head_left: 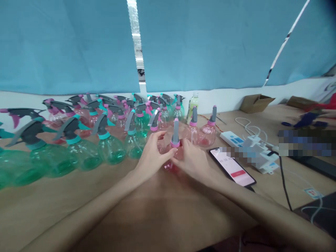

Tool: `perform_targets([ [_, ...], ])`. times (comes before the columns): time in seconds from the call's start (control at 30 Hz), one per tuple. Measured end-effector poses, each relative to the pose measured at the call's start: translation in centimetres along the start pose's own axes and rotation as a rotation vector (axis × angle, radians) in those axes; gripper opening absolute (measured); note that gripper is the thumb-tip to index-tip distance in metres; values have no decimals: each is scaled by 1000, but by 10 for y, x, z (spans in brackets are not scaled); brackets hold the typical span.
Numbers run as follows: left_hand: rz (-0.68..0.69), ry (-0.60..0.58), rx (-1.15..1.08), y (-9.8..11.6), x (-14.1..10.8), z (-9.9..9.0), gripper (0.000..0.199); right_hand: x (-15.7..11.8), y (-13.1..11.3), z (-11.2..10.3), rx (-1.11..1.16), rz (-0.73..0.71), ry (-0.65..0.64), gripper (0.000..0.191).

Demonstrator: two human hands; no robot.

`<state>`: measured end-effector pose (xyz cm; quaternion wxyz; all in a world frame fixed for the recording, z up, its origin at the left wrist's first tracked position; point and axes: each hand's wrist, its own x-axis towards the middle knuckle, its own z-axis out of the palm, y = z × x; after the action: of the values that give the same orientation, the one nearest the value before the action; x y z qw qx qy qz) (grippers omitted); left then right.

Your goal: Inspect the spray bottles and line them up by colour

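Observation:
A pink spray bottle (pixel 175 144) with a grey trigger head stands upright between my two hands. My left hand (pixel 153 150) is wrapped round its left side, and my right hand (pixel 190 159) closes round the right side, the thumbs close together at the front. Pink liquid shows low in the bottle, below the thumbs. Just behind it are another pink spray bottle (pixel 193 129) and one more pink spray bottle (pixel 208 131) to the right. On the left, a green spray bottle (pixel 135 141) is closest to my left hand.
Rows of spray bottles, green (pixel 111 148) and pink, fill the table's left and back. A drink bottle (pixel 194 103) stands behind. To the right lie a phone (pixel 231 166) showing a timer, a power strip (pixel 232 139), cables and an open cardboard box (pixel 256 103).

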<state>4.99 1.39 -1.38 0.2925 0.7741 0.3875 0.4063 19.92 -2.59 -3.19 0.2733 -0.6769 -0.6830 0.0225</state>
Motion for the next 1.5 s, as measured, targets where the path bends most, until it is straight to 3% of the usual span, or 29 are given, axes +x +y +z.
perform_targets([
  [0.1,25,-13,-11,4,3,5,57,-15,-12,1,6,-77,30,34],
  [0.2,4,-13,-17,10,-1,0,46,-25,-21,6,25,-153,51,44],
  [0.33,31,18,20,14,-15,-16,35,-32,-34,13,26,-294,50,59],
  [0.47,30,16,1,3,-32,-34,30,-37,-49,25,44,-393,28,68],
  [0.63,-27,30,-104,-11,-49,-60,29,-40,-70,39,182,-499,-67,70],
  [0.77,-51,13,-185,-17,-60,-85,32,-33,-77,41,351,-579,-239,72],
  [0.93,-49,67,-112,-25,-67,-103,31,-16,-48,47,260,-601,-385,74],
  [1.17,32,6,5,-17,-60,-99,20,-17,8,66,103,-555,-435,80],
  [1.33,7,-82,-36,-17,-54,-95,19,-22,18,76,96,-571,-439,87],
  [1.5,-12,-87,-67,-15,-50,-90,10,-20,18,80,128,-604,-419,86],
])
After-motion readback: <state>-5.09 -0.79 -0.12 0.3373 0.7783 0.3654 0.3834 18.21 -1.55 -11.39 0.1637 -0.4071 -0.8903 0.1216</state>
